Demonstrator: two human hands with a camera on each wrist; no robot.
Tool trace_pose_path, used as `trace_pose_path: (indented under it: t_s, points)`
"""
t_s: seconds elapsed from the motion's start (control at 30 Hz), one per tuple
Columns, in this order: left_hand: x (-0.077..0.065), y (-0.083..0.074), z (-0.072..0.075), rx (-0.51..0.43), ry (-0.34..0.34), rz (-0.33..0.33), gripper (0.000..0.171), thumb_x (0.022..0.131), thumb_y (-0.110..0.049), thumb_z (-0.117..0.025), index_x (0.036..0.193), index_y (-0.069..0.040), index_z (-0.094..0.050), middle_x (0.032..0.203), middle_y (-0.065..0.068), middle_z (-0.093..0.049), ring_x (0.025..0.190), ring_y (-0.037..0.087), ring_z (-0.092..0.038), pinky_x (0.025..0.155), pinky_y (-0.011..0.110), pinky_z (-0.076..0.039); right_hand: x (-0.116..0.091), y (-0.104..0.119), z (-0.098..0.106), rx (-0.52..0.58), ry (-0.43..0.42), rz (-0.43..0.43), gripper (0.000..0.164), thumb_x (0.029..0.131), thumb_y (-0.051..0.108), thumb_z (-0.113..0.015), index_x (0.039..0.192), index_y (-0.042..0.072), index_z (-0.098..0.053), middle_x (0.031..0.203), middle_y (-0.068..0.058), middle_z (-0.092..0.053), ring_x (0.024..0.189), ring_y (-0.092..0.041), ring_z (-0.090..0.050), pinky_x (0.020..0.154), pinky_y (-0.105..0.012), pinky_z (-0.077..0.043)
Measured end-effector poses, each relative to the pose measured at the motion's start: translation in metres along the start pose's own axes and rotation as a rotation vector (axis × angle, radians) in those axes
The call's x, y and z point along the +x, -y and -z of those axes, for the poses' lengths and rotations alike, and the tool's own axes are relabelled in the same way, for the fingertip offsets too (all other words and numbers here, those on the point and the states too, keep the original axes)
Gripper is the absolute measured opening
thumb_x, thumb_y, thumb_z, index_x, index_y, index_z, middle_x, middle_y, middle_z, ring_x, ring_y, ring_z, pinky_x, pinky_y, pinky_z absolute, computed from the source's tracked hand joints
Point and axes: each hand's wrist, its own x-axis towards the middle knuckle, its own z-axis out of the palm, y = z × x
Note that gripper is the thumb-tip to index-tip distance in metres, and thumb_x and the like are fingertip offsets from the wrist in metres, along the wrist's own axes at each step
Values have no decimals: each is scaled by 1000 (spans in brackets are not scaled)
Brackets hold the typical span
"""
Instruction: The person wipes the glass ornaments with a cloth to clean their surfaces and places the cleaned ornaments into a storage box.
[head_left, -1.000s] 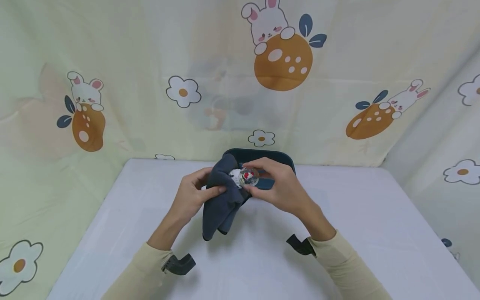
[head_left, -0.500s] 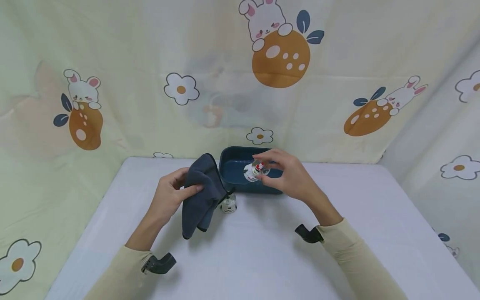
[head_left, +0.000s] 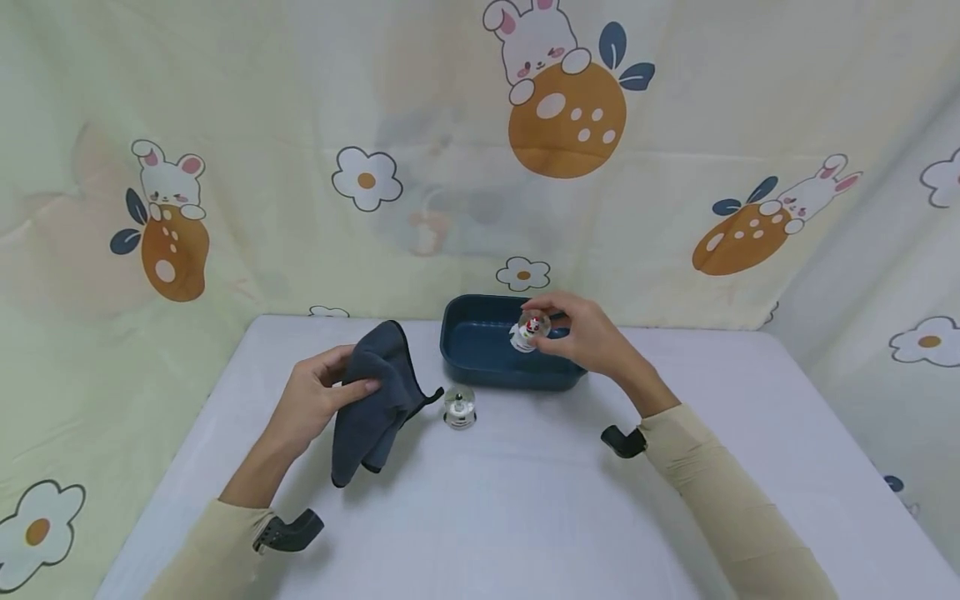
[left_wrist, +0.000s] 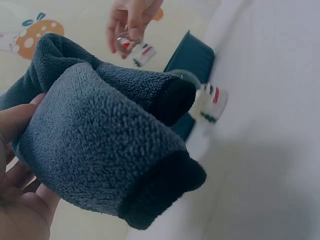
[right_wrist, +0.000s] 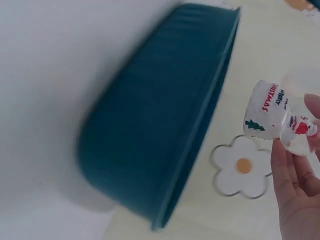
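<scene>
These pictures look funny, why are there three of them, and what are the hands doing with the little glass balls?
A person wears three cameras: one on the head, looking down at the table, and one on each wrist, looking at that hand up close. That gives three pictures of one moment.

The left hand holds a folded dark grey cloth. In the left wrist picture the cloth fills most of the view.

The right hand pinches a small snow globe over a dark blue tub. The right wrist picture shows that globe's white base, with a little tree and Christmas words on it.

A second snow globe stands on the white table, in front of the tub, next to the cloth. Behind everything hangs a curtain with bunnies and flowers.
</scene>
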Motion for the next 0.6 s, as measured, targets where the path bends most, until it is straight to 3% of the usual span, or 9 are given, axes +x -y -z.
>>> trace_pose_path:
  t_s: [0.33, 0.6]
  points:
    - [-12, -13, 20, 50, -17, 32, 42, 83, -20, -76, 122, -13, -64, 109, 5, -69, 105, 15, -61, 85, 25, -50, 16, -39, -3, -56, 121, -178, 44, 84, 9, -73, 125, 5, -58, 118, -6, -60, 103, -22, -61, 87, -38, -53]
    - [-12, 10, 35, 58, -25, 38, 42, 82, -24, -77, 121, -18, -64, 110, 2, -69, 105, 16, -61, 85, 26, -51, 24, -54, -7, -106, 141, -225, 40, 84, 6, -70, 123, 2, -60, 111, -11, -63, 99, -26, -59, 85, -39, -49]
